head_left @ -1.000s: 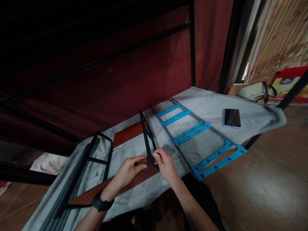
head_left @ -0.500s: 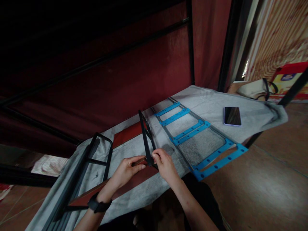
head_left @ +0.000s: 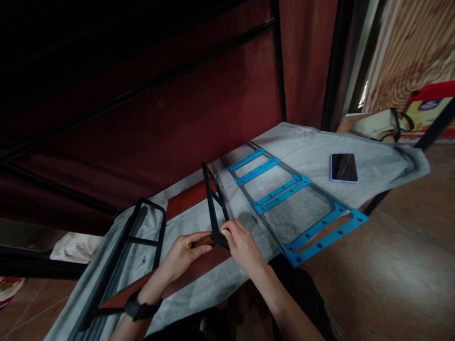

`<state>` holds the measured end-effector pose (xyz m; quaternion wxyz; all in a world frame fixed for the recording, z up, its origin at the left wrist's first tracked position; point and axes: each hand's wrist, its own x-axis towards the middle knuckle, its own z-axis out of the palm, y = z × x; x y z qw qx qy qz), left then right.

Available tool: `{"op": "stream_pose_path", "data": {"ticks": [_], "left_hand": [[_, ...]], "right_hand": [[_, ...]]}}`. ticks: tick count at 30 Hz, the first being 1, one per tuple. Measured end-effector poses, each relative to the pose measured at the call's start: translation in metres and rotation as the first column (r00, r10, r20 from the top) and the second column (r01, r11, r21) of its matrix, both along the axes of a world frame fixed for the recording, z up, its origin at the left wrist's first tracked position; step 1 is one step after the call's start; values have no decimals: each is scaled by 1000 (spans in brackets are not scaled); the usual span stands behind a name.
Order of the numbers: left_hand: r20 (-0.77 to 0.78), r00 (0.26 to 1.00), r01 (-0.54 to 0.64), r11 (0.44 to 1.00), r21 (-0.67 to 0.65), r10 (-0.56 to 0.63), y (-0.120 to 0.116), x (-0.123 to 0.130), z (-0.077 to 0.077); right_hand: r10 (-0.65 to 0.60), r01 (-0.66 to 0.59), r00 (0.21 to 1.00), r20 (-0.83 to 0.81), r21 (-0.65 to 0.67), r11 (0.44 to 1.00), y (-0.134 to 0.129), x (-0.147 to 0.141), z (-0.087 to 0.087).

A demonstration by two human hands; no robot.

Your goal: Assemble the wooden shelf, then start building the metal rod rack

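My left hand (head_left: 186, 252), with a black band on its wrist, pinches the upper edge of a reddish-brown board (head_left: 202, 266) between thumb and fingers. An upright black metal frame (head_left: 212, 208) meets that board's right end. My right hand (head_left: 242, 244) is closed at the frame's lower corner, its fingertips pinched; anything small between them is hidden. A second reddish-brown board (head_left: 190, 199) lies farther back, between this frame and another black metal frame (head_left: 144, 242) on the left. A tiny dark piece (head_left: 143, 260) rests on the cloth near the left frame.
Grey cloth (head_left: 302, 142) covers the work surface. Blue slotted strips (head_left: 284, 195) joined by grey rails lie to the right, and a phone (head_left: 343, 167) lies beyond them. Grey tubes (head_left: 103, 303) lie at the left edge. A dark red panel (head_left: 199, 104) rises behind.
Both hands have shifted very slightly left along with the near corner of the upright frame. The view has tilted a little; the grips look the same.
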<state>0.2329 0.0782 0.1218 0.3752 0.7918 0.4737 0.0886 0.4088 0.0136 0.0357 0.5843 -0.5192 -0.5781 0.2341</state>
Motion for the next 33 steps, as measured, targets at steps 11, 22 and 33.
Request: {"op": "stream_pose_path", "data": {"ticks": [11,22,33], "left_hand": [[12,1000,13,1000,13,-13,-2,-4,-1],[18,1000,-17,1000,6,17,-5,1,0],[-44,999,8,994,105,-3,-10,2,-5]], "right_hand": [[38,-38,999,19,1,999,2,2,2],[47,-46,999,23,-7,999,2,1,5],[1,-2,999,-40,-46,999,-1,-6,-2]]}}
